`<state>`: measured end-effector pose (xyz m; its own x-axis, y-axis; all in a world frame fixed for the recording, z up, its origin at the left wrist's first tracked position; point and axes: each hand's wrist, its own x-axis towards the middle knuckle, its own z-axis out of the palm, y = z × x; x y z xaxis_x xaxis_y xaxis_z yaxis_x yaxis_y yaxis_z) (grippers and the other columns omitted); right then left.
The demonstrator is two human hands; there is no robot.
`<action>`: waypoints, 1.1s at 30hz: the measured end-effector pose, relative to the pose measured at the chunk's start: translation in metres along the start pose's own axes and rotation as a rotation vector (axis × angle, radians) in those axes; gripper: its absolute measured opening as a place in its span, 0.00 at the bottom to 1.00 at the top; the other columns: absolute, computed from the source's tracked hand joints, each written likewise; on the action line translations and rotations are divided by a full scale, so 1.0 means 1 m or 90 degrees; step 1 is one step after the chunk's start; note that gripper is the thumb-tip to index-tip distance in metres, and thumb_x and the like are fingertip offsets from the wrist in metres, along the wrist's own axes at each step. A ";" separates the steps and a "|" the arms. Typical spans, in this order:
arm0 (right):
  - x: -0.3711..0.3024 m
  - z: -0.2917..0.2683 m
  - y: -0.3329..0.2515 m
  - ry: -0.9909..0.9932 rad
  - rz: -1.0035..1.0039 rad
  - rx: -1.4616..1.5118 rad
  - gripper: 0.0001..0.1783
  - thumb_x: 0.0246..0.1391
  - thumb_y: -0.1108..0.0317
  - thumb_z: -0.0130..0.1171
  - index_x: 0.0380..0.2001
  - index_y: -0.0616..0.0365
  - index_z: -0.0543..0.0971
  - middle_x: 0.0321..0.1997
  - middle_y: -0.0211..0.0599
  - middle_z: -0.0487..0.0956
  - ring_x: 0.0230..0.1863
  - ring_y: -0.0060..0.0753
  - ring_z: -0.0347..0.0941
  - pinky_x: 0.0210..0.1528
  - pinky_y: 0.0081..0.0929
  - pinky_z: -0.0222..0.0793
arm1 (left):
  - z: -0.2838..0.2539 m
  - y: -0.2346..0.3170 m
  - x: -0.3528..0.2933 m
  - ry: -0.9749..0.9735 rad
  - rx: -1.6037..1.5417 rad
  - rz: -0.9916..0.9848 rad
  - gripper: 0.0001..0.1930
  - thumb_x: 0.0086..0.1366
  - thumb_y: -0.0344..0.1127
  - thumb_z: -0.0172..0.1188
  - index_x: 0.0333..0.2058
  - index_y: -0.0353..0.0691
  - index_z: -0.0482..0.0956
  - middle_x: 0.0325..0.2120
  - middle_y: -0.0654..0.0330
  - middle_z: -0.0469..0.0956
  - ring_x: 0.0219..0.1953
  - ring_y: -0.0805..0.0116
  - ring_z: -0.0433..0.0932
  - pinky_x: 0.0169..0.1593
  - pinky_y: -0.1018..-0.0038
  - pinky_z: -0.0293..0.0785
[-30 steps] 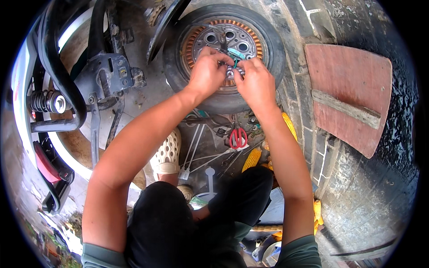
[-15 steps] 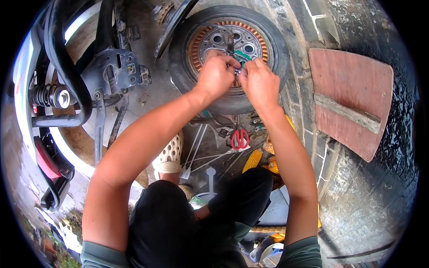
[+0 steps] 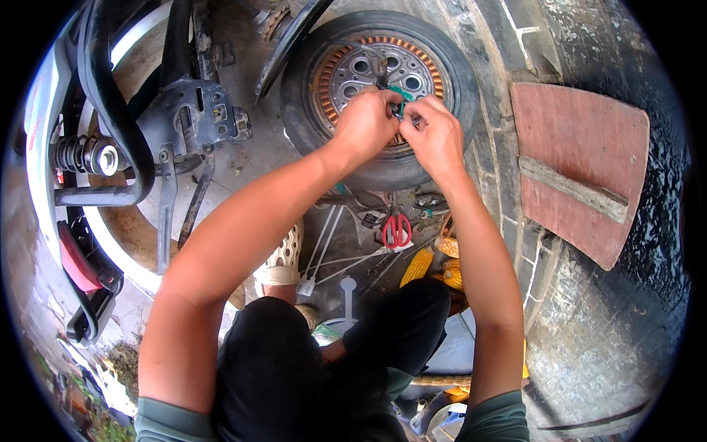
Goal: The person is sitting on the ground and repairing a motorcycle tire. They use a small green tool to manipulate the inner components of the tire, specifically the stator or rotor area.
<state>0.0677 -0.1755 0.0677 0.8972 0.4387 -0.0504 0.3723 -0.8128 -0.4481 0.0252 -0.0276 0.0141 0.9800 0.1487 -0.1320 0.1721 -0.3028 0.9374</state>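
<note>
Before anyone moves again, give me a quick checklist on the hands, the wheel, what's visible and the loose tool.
1. Left hand over the wheel: ok.
2. Right hand over the wheel, beside the left: ok.
3. Firm grip on the small green piece: cannot tell; fingers hide the contact.
4. Wheel on its side, hub face up: ok.
5. Whole copper ring in sight: not ok; the hands cover part.
6. Red-handled scissors apart from both hands: ok, on the ground.

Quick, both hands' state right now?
Left hand: curled beside the green part; whether it grips it cannot be told.
Right hand: curled close by; whether it holds anything cannot be told.
</note>
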 end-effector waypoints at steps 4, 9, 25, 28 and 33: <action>0.000 0.004 -0.001 0.025 0.006 -0.023 0.05 0.51 0.67 0.64 0.32 0.53 0.84 0.38 0.34 0.82 0.38 0.47 0.81 0.40 0.41 0.77 | -0.008 -0.005 0.010 -0.099 -0.236 -0.163 0.16 0.58 0.29 0.68 0.46 0.32 0.86 0.31 0.57 0.84 0.33 0.67 0.83 0.41 0.67 0.78; 0.001 0.002 0.003 0.021 -0.015 -0.033 0.05 0.53 0.66 0.64 0.33 0.54 0.84 0.39 0.36 0.82 0.38 0.49 0.81 0.40 0.43 0.77 | -0.006 -0.010 0.019 -0.036 -0.328 -0.162 0.13 0.61 0.37 0.70 0.36 0.30 0.88 0.27 0.54 0.86 0.28 0.69 0.82 0.36 0.67 0.78; -0.009 0.001 -0.011 0.077 -0.102 -0.148 0.06 0.54 0.65 0.68 0.33 0.54 0.84 0.36 0.35 0.78 0.38 0.44 0.81 0.37 0.43 0.77 | -0.010 -0.008 0.026 -0.045 -0.275 -0.279 0.15 0.58 0.39 0.76 0.33 0.29 0.88 0.25 0.58 0.84 0.25 0.75 0.77 0.30 0.74 0.73; -0.011 0.002 -0.013 0.088 -0.108 -0.135 0.06 0.54 0.66 0.68 0.33 0.54 0.83 0.36 0.34 0.78 0.39 0.42 0.81 0.38 0.42 0.78 | -0.014 -0.003 0.025 -0.059 -0.281 -0.294 0.16 0.58 0.39 0.76 0.32 0.29 0.88 0.26 0.58 0.84 0.25 0.75 0.77 0.31 0.74 0.74; -0.011 0.004 -0.010 0.080 -0.123 -0.148 0.07 0.53 0.67 0.68 0.35 0.53 0.83 0.36 0.34 0.78 0.38 0.42 0.81 0.38 0.41 0.78 | -0.015 -0.009 0.027 -0.089 -0.297 -0.294 0.15 0.61 0.38 0.74 0.35 0.28 0.87 0.28 0.57 0.85 0.27 0.74 0.78 0.33 0.73 0.75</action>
<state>0.0529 -0.1709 0.0685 0.8215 0.5546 0.1326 0.5700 -0.7912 -0.2216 0.0481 -0.0065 0.0068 0.8255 0.0322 -0.5635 0.5463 0.2055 0.8120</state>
